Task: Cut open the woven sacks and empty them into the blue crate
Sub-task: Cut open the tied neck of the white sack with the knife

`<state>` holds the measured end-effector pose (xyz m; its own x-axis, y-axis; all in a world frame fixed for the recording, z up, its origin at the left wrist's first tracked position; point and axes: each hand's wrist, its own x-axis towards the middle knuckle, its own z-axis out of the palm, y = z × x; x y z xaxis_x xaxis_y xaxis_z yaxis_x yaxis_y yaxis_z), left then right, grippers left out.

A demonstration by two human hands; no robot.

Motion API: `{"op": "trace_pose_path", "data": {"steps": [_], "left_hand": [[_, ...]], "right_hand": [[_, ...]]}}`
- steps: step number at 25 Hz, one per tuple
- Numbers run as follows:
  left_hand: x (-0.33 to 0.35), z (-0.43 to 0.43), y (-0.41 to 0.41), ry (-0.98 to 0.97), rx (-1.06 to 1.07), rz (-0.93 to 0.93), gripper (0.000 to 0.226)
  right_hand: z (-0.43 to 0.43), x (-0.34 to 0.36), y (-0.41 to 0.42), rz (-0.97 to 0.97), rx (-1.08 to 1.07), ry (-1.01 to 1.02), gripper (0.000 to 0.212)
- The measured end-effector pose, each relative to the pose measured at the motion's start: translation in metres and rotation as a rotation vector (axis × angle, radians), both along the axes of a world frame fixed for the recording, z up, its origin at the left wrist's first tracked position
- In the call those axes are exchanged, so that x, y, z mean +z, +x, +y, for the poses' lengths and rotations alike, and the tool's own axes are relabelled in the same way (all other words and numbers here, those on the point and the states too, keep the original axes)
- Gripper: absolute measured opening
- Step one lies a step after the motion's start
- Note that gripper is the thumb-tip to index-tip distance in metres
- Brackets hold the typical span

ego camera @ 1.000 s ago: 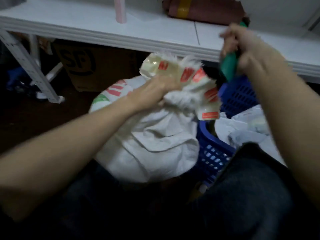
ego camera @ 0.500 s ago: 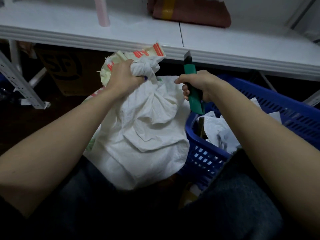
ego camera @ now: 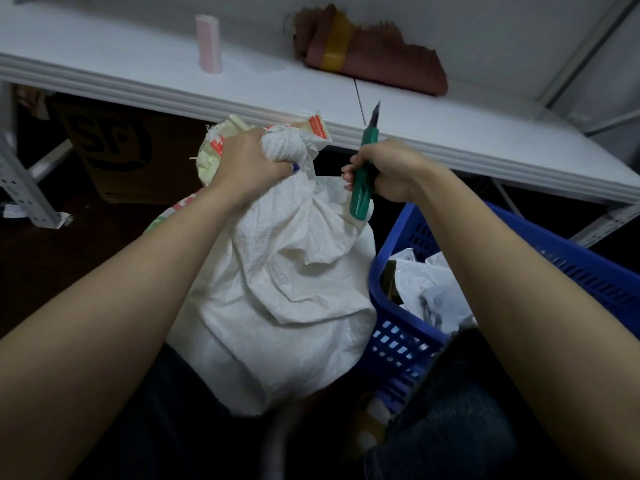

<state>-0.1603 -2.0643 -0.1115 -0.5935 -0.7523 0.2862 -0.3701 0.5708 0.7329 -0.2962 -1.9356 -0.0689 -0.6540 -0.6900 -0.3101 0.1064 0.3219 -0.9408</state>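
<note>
A full white woven sack stands between my knees, its taped and printed neck bunched at the top. My left hand grips that bunched neck. My right hand grips a green utility knife just right of the neck, blade out and pointing up and away, apart from the fabric. The blue crate sits to the right of the sack, touching it, with crumpled white and grey bags inside.
A white shelf runs across just beyond the sack, carrying a pink roll and a folded brown sack. A cardboard box and a metal shelf leg stand under it at left. My dark-trousered legs fill the foreground.
My right hand came down from up by the shelf to beside the sack's neck, knife now held blade up. My left hand has gathered the neck tighter and keeps hold.
</note>
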Motion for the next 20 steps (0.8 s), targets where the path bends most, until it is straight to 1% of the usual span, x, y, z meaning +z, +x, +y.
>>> {"op": "trace_pose_path", "data": {"steps": [1, 3, 5, 7, 9, 11, 12, 14, 18, 20], "left_hand": [[0.001, -0.002, 0.0, 0.012, 0.002, 0.007, 0.045], [0.005, -0.005, 0.001, 0.022, 0.005, 0.014, 0.045], [0.008, -0.009, 0.002, 0.037, 0.026, 0.032, 0.047], [0.01, -0.012, 0.003, 0.073, 0.045, 0.053, 0.048], [0.008, -0.011, 0.003, 0.071, 0.046, 0.042, 0.044], [0.005, -0.011, -0.001, 0.064, 0.034, 0.041, 0.043], [0.003, -0.011, -0.003, 0.063, 0.032, 0.037, 0.043], [-0.002, -0.013, -0.009, 0.06, 0.032, 0.019, 0.043], [-0.011, -0.017, -0.016, 0.056, -0.007, -0.026, 0.041], [-0.013, -0.021, -0.017, 0.059, -0.012, -0.021, 0.04]], "right_hand": [[-0.004, 0.003, -0.005, 0.029, -0.023, -0.029, 0.01], [-0.011, 0.003, -0.014, 0.099, -0.034, -0.092, 0.019], [-0.019, 0.001, -0.019, 0.2, -0.057, -0.107, 0.025], [-0.029, -0.003, -0.029, 0.304, -0.135, -0.098, 0.032], [-0.04, -0.006, -0.047, 0.502, -0.208, -0.013, 0.039], [-0.048, -0.003, -0.069, 0.717, -0.224, 0.153, 0.044], [-0.052, 0.001, -0.08, 0.763, -0.223, 0.218, 0.042], [-0.061, 0.007, -0.1, 0.793, -0.227, 0.289, 0.036], [-0.079, 0.003, -0.126, 0.915, -0.288, 0.366, 0.035], [-0.085, -0.003, -0.132, 0.938, -0.283, 0.377, 0.033]]}}
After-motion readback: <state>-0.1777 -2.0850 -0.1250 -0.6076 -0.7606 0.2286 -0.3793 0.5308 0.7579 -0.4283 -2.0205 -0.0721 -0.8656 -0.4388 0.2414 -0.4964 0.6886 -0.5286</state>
